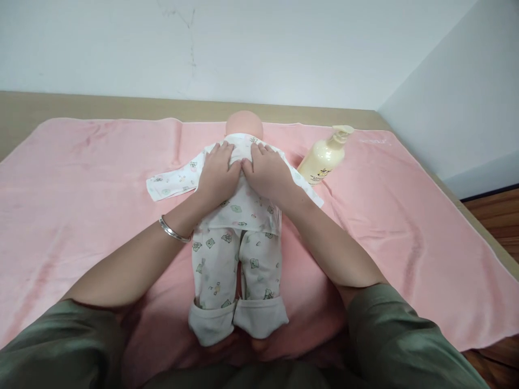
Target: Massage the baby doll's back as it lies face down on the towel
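A baby doll [237, 212] lies face down in a white top and trousers printed with small animals. Its bald head [244, 124] points away from me, and its trouser legs end in wide turned-up cuffs. My left hand [221, 172] rests flat on the left side of its upper back, fingers stretched out. On the right side of the back lies my right hand [268, 170], also flat with fingers extended. The two thumbs meet or nearly meet over the middle of the back. Neither hand holds anything. The doll's sleeves spread out to both sides.
A pale yellow pump bottle [322, 159] stands tilted in the view, right of the doll by its sleeve. Under everything spreads a pink blanket [81, 216] on a wooden table [133, 107]. White walls rise behind and at the right; brown wooden flooring shows at the lower right.
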A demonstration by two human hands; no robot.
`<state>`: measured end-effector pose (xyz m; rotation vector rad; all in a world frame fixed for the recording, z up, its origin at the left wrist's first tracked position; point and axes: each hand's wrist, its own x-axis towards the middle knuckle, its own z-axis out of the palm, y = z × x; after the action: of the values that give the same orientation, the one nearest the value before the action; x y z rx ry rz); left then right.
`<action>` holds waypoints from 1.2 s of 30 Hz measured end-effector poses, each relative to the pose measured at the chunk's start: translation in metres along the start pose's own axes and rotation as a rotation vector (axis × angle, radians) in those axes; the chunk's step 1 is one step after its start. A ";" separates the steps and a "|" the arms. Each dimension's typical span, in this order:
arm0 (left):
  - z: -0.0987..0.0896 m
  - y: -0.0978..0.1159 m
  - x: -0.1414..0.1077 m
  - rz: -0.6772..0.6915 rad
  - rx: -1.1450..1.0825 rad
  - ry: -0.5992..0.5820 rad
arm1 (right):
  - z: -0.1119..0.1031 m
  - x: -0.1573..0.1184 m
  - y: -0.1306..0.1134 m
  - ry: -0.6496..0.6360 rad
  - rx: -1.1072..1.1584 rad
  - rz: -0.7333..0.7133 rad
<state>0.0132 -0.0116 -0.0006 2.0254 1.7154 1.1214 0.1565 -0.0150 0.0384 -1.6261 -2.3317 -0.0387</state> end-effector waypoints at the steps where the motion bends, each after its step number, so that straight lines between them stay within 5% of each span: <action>1: 0.000 -0.004 0.004 -0.009 -0.021 -0.001 | 0.001 -0.004 -0.005 0.017 -0.032 0.000; 8: 0.004 0.000 -0.005 0.051 0.025 0.082 | -0.001 0.000 -0.002 0.027 0.020 -0.013; 14: 0.002 0.009 -0.014 0.107 0.060 0.038 | 0.000 0.015 0.013 0.004 0.022 -0.009; 19: 0.004 -0.009 0.005 -0.019 -0.100 0.096 | -0.002 -0.004 -0.001 -0.041 -0.086 -0.054; 24: 0.007 -0.013 0.007 0.051 -0.083 0.135 | 0.006 -0.021 -0.020 0.039 -0.198 -0.133; 36: 0.004 -0.008 0.005 0.010 -0.100 0.112 | 0.015 0.006 0.002 0.067 0.064 -0.036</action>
<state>0.0099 -0.0042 -0.0064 1.9470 1.6657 1.3196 0.1529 -0.0063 0.0253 -1.5283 -2.2879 -0.0259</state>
